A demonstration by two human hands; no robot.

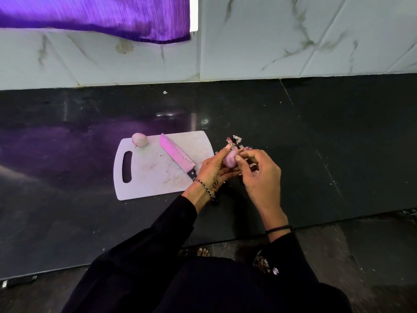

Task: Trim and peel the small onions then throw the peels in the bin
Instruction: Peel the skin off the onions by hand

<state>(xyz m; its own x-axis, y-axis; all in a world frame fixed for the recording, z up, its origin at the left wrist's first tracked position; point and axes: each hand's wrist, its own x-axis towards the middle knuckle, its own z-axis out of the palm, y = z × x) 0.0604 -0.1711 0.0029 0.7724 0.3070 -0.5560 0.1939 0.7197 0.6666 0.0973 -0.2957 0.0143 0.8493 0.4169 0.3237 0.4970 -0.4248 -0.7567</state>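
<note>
Seen from the head camera, a person in dark sleeves stands at a black stone counter, peeling a small onion just off the right edge of a white cutting board. The left hand cups the onion from below, fingers curled around it. The right hand pinches at the onion's top with thumb and forefinger. Loose peels lie on the counter just beyond the hands. A knife rests diagonally on the board, blade pointing away, its handle near the left wrist. A second onion, pale and peeled, sits at the board's far left corner.
</note>
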